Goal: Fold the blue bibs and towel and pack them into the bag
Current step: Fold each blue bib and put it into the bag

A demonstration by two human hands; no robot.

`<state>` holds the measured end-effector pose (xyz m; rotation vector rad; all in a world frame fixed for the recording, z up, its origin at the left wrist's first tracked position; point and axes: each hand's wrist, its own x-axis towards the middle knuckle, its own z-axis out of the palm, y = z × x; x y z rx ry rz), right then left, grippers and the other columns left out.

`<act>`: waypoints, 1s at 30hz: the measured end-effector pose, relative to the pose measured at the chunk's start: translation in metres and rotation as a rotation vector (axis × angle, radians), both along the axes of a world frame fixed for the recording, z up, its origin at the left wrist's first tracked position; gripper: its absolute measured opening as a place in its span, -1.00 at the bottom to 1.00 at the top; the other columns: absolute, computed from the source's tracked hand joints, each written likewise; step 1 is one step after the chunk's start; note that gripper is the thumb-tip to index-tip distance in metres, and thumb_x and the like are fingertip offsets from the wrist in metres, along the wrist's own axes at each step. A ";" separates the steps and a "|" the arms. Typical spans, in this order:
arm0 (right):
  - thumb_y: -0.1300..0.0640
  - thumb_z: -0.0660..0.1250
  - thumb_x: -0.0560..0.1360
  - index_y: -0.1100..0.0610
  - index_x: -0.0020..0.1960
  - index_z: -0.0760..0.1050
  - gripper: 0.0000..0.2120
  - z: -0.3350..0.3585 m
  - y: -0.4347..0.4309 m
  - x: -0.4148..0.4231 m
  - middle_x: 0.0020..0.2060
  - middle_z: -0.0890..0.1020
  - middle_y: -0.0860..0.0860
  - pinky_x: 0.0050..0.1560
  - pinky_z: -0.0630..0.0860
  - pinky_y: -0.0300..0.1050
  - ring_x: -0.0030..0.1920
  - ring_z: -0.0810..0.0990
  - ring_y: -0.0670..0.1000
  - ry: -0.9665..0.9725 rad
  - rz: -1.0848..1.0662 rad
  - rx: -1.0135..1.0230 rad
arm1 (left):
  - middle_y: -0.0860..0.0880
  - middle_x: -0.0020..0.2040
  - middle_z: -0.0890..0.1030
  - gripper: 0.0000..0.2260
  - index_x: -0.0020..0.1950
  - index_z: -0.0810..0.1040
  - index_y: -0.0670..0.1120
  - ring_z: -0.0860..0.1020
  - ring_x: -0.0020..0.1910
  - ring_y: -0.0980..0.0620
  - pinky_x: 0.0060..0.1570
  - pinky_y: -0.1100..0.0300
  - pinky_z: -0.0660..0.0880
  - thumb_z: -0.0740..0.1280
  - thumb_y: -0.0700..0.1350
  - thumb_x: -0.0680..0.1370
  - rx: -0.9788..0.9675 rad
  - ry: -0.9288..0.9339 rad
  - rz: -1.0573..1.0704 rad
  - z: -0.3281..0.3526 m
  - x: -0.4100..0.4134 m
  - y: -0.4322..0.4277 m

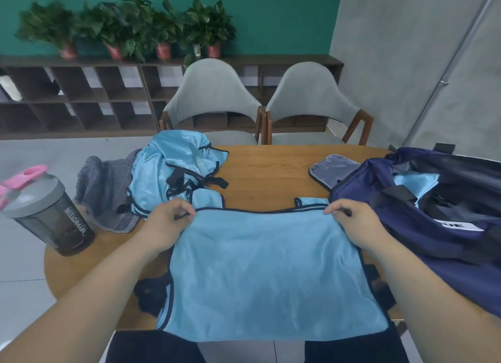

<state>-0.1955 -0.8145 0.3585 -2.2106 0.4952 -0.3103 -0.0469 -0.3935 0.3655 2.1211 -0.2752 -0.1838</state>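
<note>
Wooden table (pixel 271 172): fingers (pixel 185 209) of left hand (pixel 165 227) and right hand (pixel 355 224) pinch far corners of blue bib (pixel 265 267)

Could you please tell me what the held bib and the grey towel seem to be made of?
The bib looks like thin synthetic mesh, faintly shiny, with dark edge binding. The towel looks like soft matte terry or ribbed knit; the blur leaves that open.

Bib (pixel 265 270) centre on table (pixel 271 170); bag (pixel 423 227) right; towel (pixel 105 189) left
</note>
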 end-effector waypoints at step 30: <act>-0.25 -0.02 0.71 -0.03 0.70 0.07 -0.38 -0.040 0.117 0.023 0.70 0.01 0.06 0.64 -0.02 0.14 0.68 -0.06 0.15 0.337 0.108 -0.645 | -0.08 0.73 -0.08 -0.45 0.72 0.03 -0.02 -0.10 0.70 -0.11 0.65 -0.10 -0.06 0.04 0.09 0.76 0.763 -0.280 -0.302 -0.014 -0.088 -0.119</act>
